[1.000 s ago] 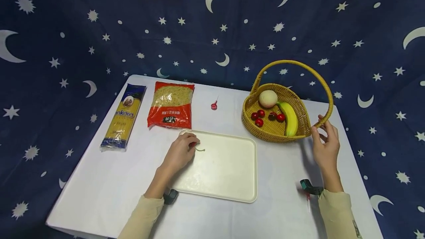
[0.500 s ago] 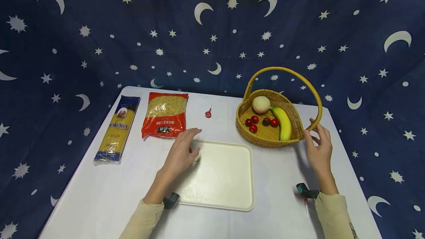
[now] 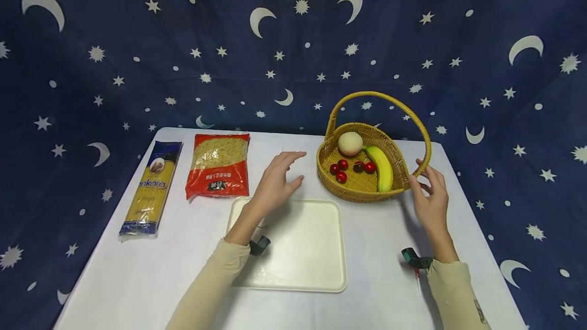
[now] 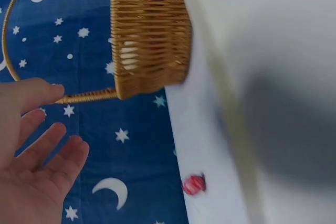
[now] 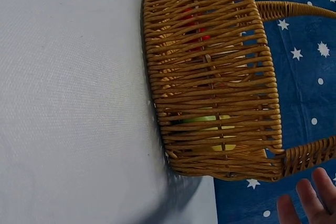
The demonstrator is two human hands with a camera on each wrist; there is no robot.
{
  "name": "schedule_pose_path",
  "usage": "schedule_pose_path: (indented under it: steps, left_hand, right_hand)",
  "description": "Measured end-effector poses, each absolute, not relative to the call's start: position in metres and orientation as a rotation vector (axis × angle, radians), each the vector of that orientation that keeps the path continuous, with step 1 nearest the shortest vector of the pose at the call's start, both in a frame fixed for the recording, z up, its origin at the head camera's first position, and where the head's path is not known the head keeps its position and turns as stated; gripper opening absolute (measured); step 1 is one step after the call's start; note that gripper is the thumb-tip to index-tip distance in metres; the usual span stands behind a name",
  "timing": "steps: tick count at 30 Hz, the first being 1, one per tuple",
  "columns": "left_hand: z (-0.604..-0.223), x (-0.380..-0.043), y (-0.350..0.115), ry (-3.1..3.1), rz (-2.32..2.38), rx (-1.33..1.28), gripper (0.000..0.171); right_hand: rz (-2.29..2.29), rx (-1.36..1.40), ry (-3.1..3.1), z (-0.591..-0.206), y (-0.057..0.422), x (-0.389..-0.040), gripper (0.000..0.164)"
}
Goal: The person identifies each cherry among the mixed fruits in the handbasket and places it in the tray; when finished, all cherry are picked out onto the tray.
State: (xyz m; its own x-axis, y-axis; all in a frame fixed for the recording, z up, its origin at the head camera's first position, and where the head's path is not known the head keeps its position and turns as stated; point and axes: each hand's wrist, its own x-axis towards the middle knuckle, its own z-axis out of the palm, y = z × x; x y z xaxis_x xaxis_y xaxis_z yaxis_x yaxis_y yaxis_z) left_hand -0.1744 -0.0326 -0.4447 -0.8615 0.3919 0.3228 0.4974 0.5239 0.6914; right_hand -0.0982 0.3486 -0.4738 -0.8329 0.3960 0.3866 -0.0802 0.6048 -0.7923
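My left hand is above the far part of the cream tray, fingers extended and thumb apart, holding nothing. A thin stem shows beside its wrist on the tray; whatever it belongs to is hidden. My right hand pinches the base of the handle on the wicker basket. Inside the basket are a pale round peach-like fruit, a banana and several red cherries. In the left wrist view, a red-wrapped lollipop lies past the tray rim.
A blue-and-yellow pack of spaghetti and a red bag of pasta lie at the left on the white table. Another lollipop lies by the right wrist. A dark blue curtain stands behind the table.
The left hand has let go of a small stemmed red thing, probably a cherry, at the tray's far left, then opened and moved right and away. The right hand stays on the basket handle.
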Motion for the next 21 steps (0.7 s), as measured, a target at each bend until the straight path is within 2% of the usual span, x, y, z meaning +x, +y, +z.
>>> schedule_pose_path:
  steps: [14,21]
  left_hand:
    - [-0.433,-0.220,0.054,-2.677,-1.476,-0.951,0.049]
    - [-0.438,-0.242,0.108,-2.711,-1.657,-1.117,0.034]
  right_hand:
    - [1.147,-0.263,-2.333,-0.473,0.349,-0.098,0.045]
    - [1.148,-0.273,-2.332,-0.471,0.350,-0.097,0.045]
